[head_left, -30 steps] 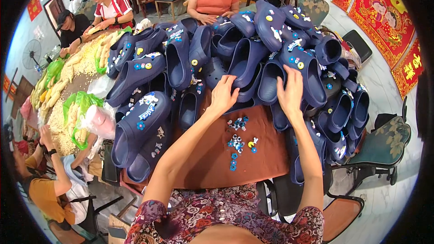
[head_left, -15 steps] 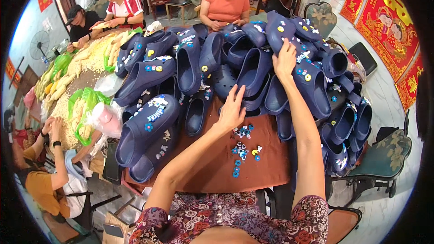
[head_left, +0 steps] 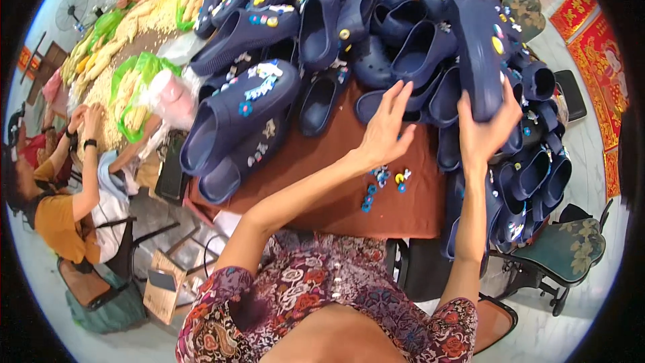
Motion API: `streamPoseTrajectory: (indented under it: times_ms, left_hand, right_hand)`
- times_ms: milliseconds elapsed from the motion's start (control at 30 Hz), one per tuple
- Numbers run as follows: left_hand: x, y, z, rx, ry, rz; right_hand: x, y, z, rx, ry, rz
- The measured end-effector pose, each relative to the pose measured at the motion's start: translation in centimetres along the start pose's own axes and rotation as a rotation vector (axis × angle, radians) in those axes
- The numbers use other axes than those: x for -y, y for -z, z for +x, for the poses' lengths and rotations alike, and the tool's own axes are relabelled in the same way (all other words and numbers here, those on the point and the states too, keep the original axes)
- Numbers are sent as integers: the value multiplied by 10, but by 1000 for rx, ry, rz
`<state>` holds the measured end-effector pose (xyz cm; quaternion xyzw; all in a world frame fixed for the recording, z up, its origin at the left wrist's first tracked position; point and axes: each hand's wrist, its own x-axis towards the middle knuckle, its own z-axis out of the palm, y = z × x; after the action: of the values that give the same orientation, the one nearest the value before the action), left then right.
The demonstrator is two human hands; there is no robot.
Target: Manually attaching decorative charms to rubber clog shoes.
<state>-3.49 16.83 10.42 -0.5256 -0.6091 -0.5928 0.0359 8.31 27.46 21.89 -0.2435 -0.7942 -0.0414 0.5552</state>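
Lifting clear of the heap along the tabletop's right edge, a navy clog [head_left: 480,47] now stands upright in the right hand [head_left: 487,131], whose grip closes on its heel; the left hand [head_left: 386,131] has drawn back, fingers spread, holding nothing.

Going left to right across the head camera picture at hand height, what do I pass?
Seated person in an orange top → green bags → big decorated navy clog → left hand → right hand, gripping a navy clog → red wall hanging.
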Motion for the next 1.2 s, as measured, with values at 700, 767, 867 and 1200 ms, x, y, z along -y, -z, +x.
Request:
streamPoseTrajectory:
  times_ms: [700,767,867,1200]
  left_hand:
    - [-33,114,-217,-200,1053,-899]
    - [-19,127,-227,-135,1116,-782]
    - [-7,146,-230,-101,1193,-556]
    - [31,171,-232,-145,1231,-518]
  right_hand:
    - [135,80,-212,946,96,517]
    - [139,72,-207,985,119,558]
    - [126,53,-204,1116,-133,929]
    - [97,-39,-204,1028,-32,614]
